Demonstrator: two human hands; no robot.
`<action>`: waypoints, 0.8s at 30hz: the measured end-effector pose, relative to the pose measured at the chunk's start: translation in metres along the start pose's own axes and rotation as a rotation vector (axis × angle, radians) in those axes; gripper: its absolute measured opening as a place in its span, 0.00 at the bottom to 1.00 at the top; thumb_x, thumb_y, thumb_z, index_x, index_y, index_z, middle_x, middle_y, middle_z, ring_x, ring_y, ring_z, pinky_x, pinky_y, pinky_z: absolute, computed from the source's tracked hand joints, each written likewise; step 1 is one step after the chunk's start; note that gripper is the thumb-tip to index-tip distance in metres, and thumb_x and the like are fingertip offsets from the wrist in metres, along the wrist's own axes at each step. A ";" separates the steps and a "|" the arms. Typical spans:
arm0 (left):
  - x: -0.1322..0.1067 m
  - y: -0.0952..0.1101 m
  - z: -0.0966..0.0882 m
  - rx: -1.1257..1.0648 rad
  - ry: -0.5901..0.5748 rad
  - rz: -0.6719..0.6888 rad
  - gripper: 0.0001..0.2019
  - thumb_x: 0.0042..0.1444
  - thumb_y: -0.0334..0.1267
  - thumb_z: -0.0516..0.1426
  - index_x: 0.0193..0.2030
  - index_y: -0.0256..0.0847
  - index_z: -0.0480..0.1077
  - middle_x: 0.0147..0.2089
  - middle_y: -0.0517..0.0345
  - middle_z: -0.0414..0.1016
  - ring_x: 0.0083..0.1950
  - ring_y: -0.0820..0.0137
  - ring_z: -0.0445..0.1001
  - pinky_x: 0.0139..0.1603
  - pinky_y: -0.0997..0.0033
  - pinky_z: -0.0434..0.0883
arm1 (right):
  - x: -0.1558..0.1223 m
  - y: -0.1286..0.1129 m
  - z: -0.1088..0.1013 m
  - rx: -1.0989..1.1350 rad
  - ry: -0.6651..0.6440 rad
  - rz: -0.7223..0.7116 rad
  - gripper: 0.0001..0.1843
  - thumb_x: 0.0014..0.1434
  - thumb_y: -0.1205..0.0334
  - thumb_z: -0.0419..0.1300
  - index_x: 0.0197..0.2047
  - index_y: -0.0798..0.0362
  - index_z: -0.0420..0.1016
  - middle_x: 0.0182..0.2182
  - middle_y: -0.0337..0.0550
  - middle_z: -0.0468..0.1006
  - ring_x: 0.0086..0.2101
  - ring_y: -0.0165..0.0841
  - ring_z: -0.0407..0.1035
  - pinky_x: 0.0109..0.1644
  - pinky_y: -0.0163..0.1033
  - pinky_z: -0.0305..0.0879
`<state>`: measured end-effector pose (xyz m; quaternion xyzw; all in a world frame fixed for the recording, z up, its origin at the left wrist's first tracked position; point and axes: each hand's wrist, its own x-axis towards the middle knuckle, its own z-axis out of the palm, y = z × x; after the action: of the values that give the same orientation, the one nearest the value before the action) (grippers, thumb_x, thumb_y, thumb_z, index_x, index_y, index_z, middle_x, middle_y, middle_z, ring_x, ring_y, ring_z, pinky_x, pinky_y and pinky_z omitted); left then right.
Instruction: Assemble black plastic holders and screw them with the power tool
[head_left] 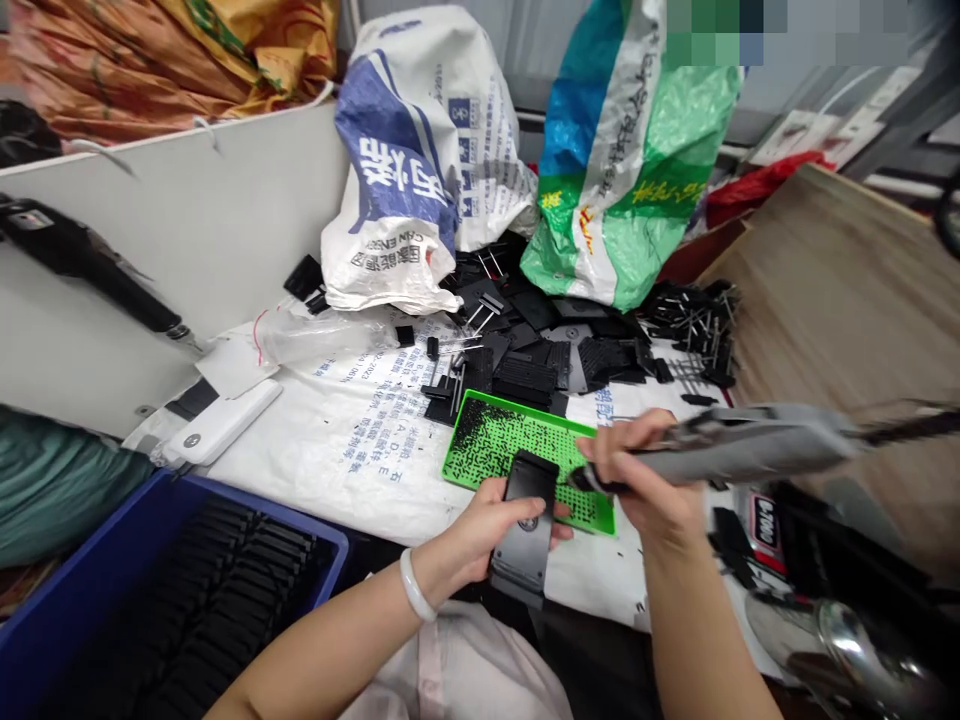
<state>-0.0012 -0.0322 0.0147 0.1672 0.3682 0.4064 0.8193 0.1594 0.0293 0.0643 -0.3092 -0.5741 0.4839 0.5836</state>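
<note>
Your left hand (pixel 476 530) grips a flat black-and-grey plastic part (pixel 523 530) low over the edge of the tabletop, your fingers curled around its side and your thumb lying across its face. The part stands tilted, its black upper end above a grey lower section with a small round mark in the middle. A white bangle (pixel 416 585) sits on your left wrist. Your right hand (pixel 637 485) comes in from the right, its fingers closed around a grey handheld power tool (pixel 739 445) with a dark cable (pixel 907 428), and the tool's dark tip (pixel 579 480) sits just beside the part. Beneath both hands lies a bright green perforated plastic tray (pixel 525 460), dotted with small black pieces and heaped at its upper left corner. Past it, a loose pile of black plastic parts with metal pins (pixel 540 340) spreads over a white printed woven sack (pixel 337 440) on the tabletop, in front of a blue-and-white woven bag (pixel 405 130) and a green-and-white woven bag (pixel 630 130). At your lower left, a blue plastic crate (pixel 187 530) holds rows of black parts, and a white power bank (pixel 221 422) lies above it.
</note>
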 end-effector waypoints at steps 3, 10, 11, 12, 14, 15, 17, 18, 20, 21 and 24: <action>-0.005 0.009 -0.002 0.107 -0.054 -0.013 0.16 0.45 0.42 0.66 0.39 0.35 0.73 0.42 0.45 0.80 0.34 0.68 0.78 0.34 0.71 0.72 | -0.002 -0.010 -0.013 -0.122 0.287 -0.141 0.18 0.52 0.57 0.67 0.45 0.46 0.67 0.27 0.34 0.68 0.27 0.33 0.65 0.44 0.49 0.69; -0.014 0.023 -0.010 0.329 -0.250 -0.010 0.16 0.50 0.48 0.63 0.35 0.35 0.75 0.32 0.51 0.78 0.28 0.71 0.75 0.30 0.74 0.70 | -0.059 0.007 0.009 -1.055 -0.011 -0.199 0.16 0.63 0.63 0.54 0.55 0.48 0.66 0.41 0.48 0.69 0.41 0.42 0.68 0.43 0.48 0.69; -0.016 0.022 -0.011 0.313 -0.288 -0.027 0.16 0.49 0.49 0.64 0.35 0.36 0.75 0.30 0.53 0.78 0.27 0.71 0.75 0.30 0.73 0.70 | -0.062 0.010 0.013 -1.036 -0.173 -0.120 0.12 0.66 0.62 0.50 0.52 0.48 0.67 0.38 0.47 0.70 0.38 0.41 0.69 0.40 0.46 0.70; -0.019 0.021 -0.013 0.296 -0.319 -0.038 0.17 0.49 0.50 0.64 0.35 0.36 0.75 0.29 0.53 0.77 0.26 0.70 0.75 0.29 0.73 0.70 | -0.062 0.013 0.015 -1.011 -0.262 -0.077 0.10 0.67 0.63 0.48 0.49 0.49 0.67 0.36 0.46 0.71 0.36 0.39 0.70 0.37 0.44 0.70; -0.025 0.015 -0.015 0.262 -0.354 -0.031 0.17 0.49 0.51 0.64 0.34 0.36 0.76 0.28 0.53 0.77 0.27 0.70 0.75 0.30 0.73 0.70 | -0.056 0.016 0.017 -0.993 -0.279 -0.081 0.07 0.67 0.63 0.47 0.45 0.50 0.66 0.34 0.45 0.72 0.34 0.38 0.71 0.36 0.43 0.70; -0.028 0.011 -0.017 0.248 -0.360 -0.021 0.17 0.50 0.51 0.64 0.35 0.37 0.76 0.29 0.52 0.77 0.28 0.70 0.75 0.31 0.73 0.70 | -0.052 0.017 0.017 -0.993 -0.267 -0.093 0.07 0.67 0.63 0.48 0.44 0.50 0.65 0.34 0.45 0.72 0.35 0.38 0.71 0.37 0.43 0.70; -0.032 0.002 -0.021 0.219 -0.343 -0.010 0.17 0.52 0.51 0.63 0.37 0.37 0.77 0.31 0.51 0.78 0.30 0.69 0.75 0.33 0.72 0.70 | -0.043 0.017 0.016 -0.989 -0.278 -0.102 0.07 0.67 0.63 0.48 0.44 0.50 0.66 0.36 0.46 0.72 0.36 0.38 0.70 0.39 0.44 0.70; -0.033 -0.001 -0.022 0.201 -0.319 -0.002 0.17 0.52 0.50 0.62 0.37 0.37 0.78 0.31 0.50 0.78 0.31 0.69 0.75 0.34 0.72 0.70 | -0.040 0.016 0.016 -0.985 -0.306 -0.090 0.07 0.68 0.62 0.49 0.45 0.50 0.67 0.36 0.46 0.72 0.38 0.39 0.70 0.40 0.44 0.69; -0.034 -0.003 -0.025 0.164 -0.255 0.031 0.17 0.52 0.50 0.63 0.38 0.37 0.77 0.33 0.50 0.78 0.32 0.69 0.76 0.35 0.71 0.71 | -0.036 0.014 0.018 -0.969 -0.377 -0.046 0.10 0.67 0.61 0.49 0.48 0.50 0.69 0.38 0.47 0.70 0.40 0.39 0.69 0.43 0.45 0.69; -0.033 0.000 -0.026 0.140 -0.220 0.059 0.17 0.52 0.49 0.63 0.39 0.37 0.77 0.34 0.50 0.79 0.33 0.68 0.77 0.37 0.70 0.72 | -0.036 0.012 0.019 -0.956 -0.397 -0.026 0.11 0.67 0.60 0.50 0.49 0.49 0.69 0.39 0.47 0.69 0.41 0.39 0.68 0.44 0.45 0.69; -0.029 0.021 -0.026 0.042 -0.133 0.187 0.16 0.53 0.47 0.63 0.41 0.35 0.77 0.38 0.48 0.79 0.36 0.67 0.77 0.41 0.69 0.72 | -0.042 0.009 0.024 -0.881 -0.249 0.017 0.13 0.67 0.56 0.50 0.51 0.48 0.70 0.38 0.46 0.69 0.40 0.39 0.68 0.44 0.44 0.67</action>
<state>-0.0432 -0.0425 0.0232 0.2444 0.3041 0.4613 0.7968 0.1396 -0.0109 0.0439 -0.4720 -0.7885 0.2321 0.3189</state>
